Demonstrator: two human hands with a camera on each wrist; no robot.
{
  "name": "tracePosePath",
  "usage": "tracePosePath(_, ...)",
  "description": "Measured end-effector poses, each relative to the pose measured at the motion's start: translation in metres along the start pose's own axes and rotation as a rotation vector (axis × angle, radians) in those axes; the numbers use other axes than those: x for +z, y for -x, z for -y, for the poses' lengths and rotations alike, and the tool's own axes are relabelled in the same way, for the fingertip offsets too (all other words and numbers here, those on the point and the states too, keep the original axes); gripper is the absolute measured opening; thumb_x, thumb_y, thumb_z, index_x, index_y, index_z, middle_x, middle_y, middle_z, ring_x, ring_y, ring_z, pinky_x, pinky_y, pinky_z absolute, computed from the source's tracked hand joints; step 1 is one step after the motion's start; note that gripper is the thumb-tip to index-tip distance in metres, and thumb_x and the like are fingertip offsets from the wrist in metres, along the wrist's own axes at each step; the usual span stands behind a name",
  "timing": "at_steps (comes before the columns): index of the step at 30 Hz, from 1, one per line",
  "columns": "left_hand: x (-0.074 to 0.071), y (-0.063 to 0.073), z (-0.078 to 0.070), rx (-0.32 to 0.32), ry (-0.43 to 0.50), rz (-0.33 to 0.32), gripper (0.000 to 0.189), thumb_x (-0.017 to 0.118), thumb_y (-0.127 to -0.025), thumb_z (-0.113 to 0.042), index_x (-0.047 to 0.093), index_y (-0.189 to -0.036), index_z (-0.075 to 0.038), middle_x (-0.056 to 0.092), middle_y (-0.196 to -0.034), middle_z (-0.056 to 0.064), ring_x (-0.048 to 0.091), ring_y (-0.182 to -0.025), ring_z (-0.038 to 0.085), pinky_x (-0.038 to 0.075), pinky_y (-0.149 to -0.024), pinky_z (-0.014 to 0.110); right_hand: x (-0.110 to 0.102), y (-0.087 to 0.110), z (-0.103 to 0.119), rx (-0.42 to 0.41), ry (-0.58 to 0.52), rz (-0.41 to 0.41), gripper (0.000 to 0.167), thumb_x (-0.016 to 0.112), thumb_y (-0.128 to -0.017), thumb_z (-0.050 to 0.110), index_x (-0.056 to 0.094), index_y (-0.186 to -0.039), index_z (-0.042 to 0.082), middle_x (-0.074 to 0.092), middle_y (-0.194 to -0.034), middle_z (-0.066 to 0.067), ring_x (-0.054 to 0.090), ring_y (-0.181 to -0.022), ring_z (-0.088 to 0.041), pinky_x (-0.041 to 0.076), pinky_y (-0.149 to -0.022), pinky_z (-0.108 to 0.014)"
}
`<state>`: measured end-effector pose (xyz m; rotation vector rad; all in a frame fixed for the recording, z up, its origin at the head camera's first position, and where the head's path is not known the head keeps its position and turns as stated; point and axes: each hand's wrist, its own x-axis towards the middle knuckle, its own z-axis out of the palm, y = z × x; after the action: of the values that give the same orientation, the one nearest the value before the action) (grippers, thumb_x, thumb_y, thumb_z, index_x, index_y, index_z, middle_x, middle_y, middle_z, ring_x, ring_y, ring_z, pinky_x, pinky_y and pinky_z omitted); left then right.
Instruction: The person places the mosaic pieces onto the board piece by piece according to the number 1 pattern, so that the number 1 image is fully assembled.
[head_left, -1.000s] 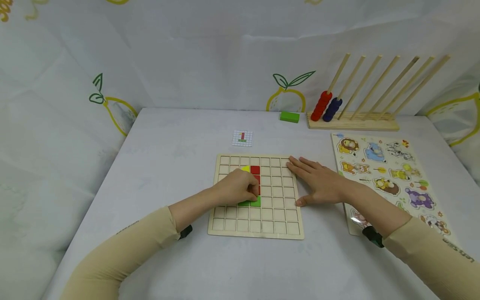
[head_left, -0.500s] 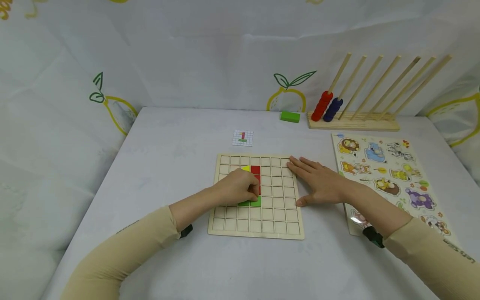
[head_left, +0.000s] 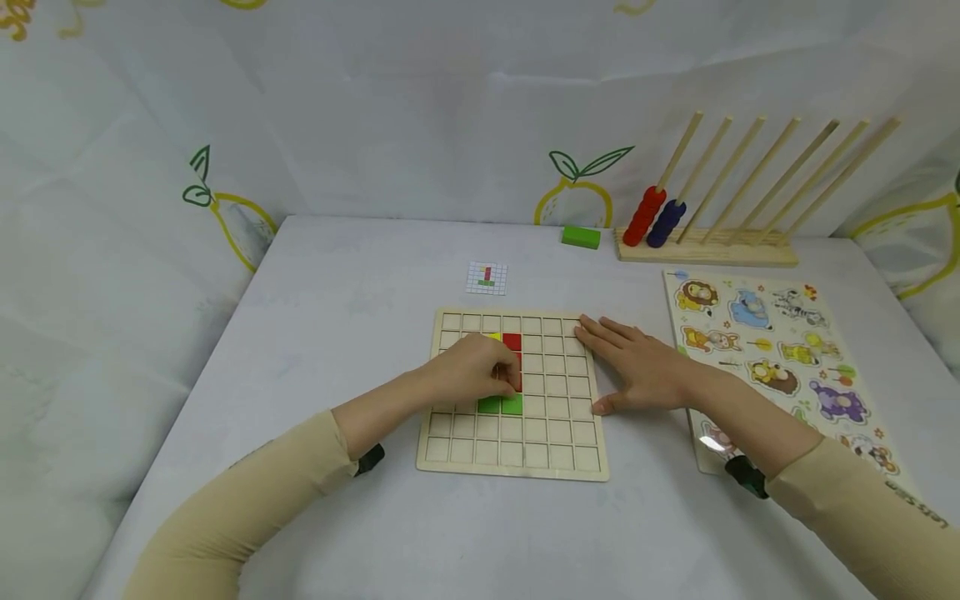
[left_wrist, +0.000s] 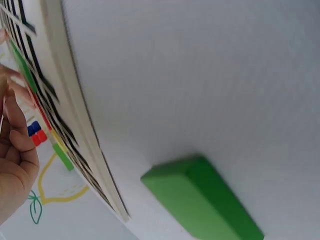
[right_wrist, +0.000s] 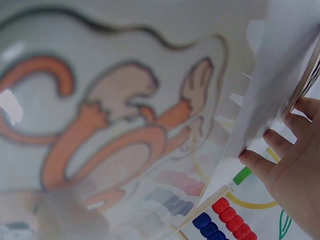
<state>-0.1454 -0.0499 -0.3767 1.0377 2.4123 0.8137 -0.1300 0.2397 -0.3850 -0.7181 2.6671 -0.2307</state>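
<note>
A wooden grid board (head_left: 558, 432) lies mid-table, with yellow (head_left: 492, 337), red (head_left: 512, 342) and green (head_left: 512, 404) tiles in its cells. Over these tiles, my left hand (head_left: 468, 368) has its fingers curled, the tips down by the red column; whether they pinch a tile is hidden. In the left wrist view that hand (left_wrist: 15, 155) shows at the left edge. My right hand (head_left: 641, 364) rests spread along the board's right edge, fingertips touching the rim. A small card (head_left: 487, 278) with a coloured grid pattern lies behind the board.
An animal puzzle board (head_left: 780, 367) lies under the right forearm. Behind it stands a peg rack (head_left: 705, 247) with red and blue beads. One green block (head_left: 581, 237) lies at the back; another green block (left_wrist: 200, 200) sits near the left wrist. A white cloth hangs behind.
The left hand has barely shifted over the tiles. The right hand stays at the board's edge. The whole head view has moved very slightly.
</note>
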Motion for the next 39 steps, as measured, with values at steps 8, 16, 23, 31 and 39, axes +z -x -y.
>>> tracePosePath(8,-0.019,0.005,0.008,0.021,0.047,0.008,0.006,0.071,-0.088,-0.012,0.072,-0.083,-0.015,0.068,-0.08,-0.006,0.055,-0.072,0.008,0.047,-0.067,0.02,0.0,0.001,0.0,-0.003,0.003,-0.002,0.111,0.067,-0.077,0.07,0.016,-0.159,0.014,0.012,-0.168,-0.01,0.01,-0.154,-0.042,0.019,-0.12,-0.064)
tracePosePath(16,-0.042,0.017,0.019,-0.014,0.083,0.018,0.004,0.069,-0.091,-0.013,0.072,-0.09,-0.011,0.069,-0.085,-0.003,0.057,-0.078,0.011,0.049,-0.073,0.024,-0.001,0.001,0.001,-0.007,-0.001,0.0,0.111,0.069,-0.077,0.068,0.017,-0.159,0.013,0.012,-0.168,-0.009,0.011,-0.154,-0.042,0.019,-0.12,-0.064)
tracePosePath(23,-0.058,0.029,0.031,-0.088,0.072,0.059,0.006,0.067,-0.092,-0.014,0.071,-0.089,-0.011,0.068,-0.085,-0.003,0.056,-0.079,0.012,0.048,-0.075,0.026,-0.002,0.002,0.002,-0.008,-0.007,-0.001,0.11,0.069,-0.077,0.068,0.018,-0.159,0.014,0.012,-0.168,-0.009,0.011,-0.154,-0.042,0.021,-0.119,-0.065)
tracePosePath(31,-0.069,0.043,0.05,-0.149,0.071,0.183,0.005,0.067,-0.09,-0.014,0.07,-0.086,-0.014,0.065,-0.083,-0.005,0.054,-0.082,0.012,0.044,-0.077,0.027,-0.002,0.002,0.002,-0.01,-0.001,-0.004,0.11,0.068,-0.078,0.068,0.017,-0.159,0.014,0.012,-0.168,-0.009,0.011,-0.154,-0.041,0.021,-0.119,-0.064)
tracePosePath(39,-0.076,0.056,0.069,-0.195,0.134,0.259,0.007,0.071,-0.084,-0.013,0.071,-0.091,-0.013,0.07,-0.09,-0.003,0.059,-0.083,0.013,0.048,-0.08,0.029,-0.002,0.001,0.001,-0.01,0.003,-0.003,0.111,0.067,-0.077,0.069,0.017,-0.159,0.014,0.011,-0.168,-0.008,0.011,-0.154,-0.041,0.02,-0.119,-0.064)
